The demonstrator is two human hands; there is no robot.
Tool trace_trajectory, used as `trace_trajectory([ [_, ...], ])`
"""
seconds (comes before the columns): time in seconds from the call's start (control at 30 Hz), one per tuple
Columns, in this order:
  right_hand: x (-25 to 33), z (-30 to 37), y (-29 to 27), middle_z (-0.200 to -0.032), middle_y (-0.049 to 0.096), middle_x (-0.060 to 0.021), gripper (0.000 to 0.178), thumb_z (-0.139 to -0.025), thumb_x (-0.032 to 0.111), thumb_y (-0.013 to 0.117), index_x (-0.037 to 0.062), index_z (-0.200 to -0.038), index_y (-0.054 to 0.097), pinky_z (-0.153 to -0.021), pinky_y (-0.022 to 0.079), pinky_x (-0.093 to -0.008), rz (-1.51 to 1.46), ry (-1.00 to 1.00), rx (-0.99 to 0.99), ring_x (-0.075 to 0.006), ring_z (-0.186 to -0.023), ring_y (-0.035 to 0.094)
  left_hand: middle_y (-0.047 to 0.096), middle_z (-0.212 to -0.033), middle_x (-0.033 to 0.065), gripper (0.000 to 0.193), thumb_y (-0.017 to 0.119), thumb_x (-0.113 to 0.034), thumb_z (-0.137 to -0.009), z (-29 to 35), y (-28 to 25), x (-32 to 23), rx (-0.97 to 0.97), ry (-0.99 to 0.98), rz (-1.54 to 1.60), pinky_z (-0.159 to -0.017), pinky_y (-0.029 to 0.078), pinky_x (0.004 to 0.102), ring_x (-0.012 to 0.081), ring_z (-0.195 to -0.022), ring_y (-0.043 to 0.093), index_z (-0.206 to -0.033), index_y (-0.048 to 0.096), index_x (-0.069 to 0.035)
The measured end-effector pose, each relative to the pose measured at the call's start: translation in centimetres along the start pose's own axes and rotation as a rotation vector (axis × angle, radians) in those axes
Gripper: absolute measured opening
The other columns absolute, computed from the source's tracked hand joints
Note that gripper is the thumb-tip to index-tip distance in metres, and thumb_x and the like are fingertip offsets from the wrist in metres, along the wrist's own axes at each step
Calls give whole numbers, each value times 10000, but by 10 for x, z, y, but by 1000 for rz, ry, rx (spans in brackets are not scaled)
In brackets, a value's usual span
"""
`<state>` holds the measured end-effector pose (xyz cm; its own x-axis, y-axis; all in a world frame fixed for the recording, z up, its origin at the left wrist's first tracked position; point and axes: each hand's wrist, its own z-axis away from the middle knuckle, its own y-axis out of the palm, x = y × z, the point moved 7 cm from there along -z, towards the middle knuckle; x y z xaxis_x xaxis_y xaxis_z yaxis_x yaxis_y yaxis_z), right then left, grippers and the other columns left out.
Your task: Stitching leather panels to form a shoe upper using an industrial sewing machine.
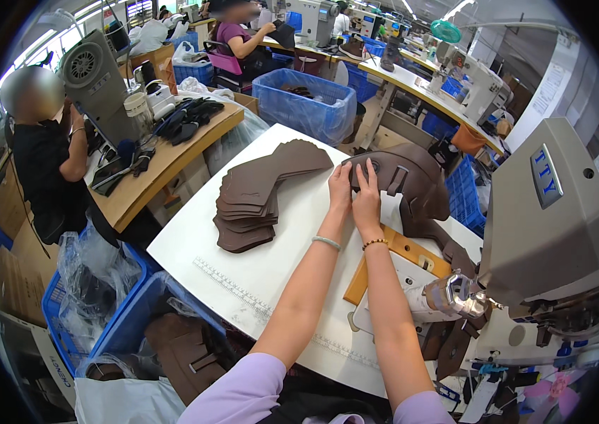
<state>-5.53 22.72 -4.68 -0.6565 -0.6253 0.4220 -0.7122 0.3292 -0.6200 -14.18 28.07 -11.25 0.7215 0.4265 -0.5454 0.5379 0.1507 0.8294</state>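
Risks, left to right. Stack of brown cut pieces (250,187) lies fanned on the bench, edges overhanging one another; a brush from the left forearm could likely slide it out of order. Left hand (340,185) and right hand (367,198) nearly together, fingers on the near left end of a brown slotted piece (386,162); grip or mere press, cannot tell. Held at that end only, the piece might skew or drag those beside it. Heaped brown pieces (430,198) trail toward the sewing machine (561,212); a loose edge could snag there. Right forearm passes close to the metal machine arm (455,297); a bump seems possible.

Surface and room, same order. Co-worker in black (41,162) at a wood-topped bench (218,131); plastic-lined blue crates (126,283) below. White bench (186,230), ruler markings along its near side, orange guide frame (405,247) under the wrists. Beyond: lined blue bin (303,102), another worker, rows of machines.
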Motion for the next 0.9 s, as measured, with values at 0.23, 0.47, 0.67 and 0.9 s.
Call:
trace_trajectory([
  [0.23,0,3,-1,-1476,341,-105,538,-779,-117,513,23,-1299,523,-1015,421,-383,-26,-28,-4,-328,-1265,448,640,-938,71,219,585,-173,-901,7,4,-1,-23,-23,1,-724,474,257,129,-816,578,-1014,614,12],
  [0.47,5,1,3,-1464,365,-87,481,-834,-34,506,21,-1312,507,-993,436,-387,10,-35,15,-327,-1233,479,639,-919,66,231,583,-196,-906,4,-3,1,-23,-28,46,-700,483,252,125,-785,587,-1006,607,10],
  [0.67,-2,2,2,-1460,372,-78,458,-855,-8,487,22,-1311,508,-977,443,-388,-32,-5,12,-326,-1220,490,639,-911,67,247,576,-217,-915,8,0,4,-46,-75,-3,-691,485,251,123,-773,588,-1026,600,2],
  [0.9,3,2,4,-1457,377,-67,471,-852,-6,483,28,-1322,497,-980,439,-386,-31,11,25,-316,-1222,491,641,-943,79,269,572,-227,-917,6,-4,4,-34,-75,18,-705,494,263,139,-795,598,-1041,597,11],
])
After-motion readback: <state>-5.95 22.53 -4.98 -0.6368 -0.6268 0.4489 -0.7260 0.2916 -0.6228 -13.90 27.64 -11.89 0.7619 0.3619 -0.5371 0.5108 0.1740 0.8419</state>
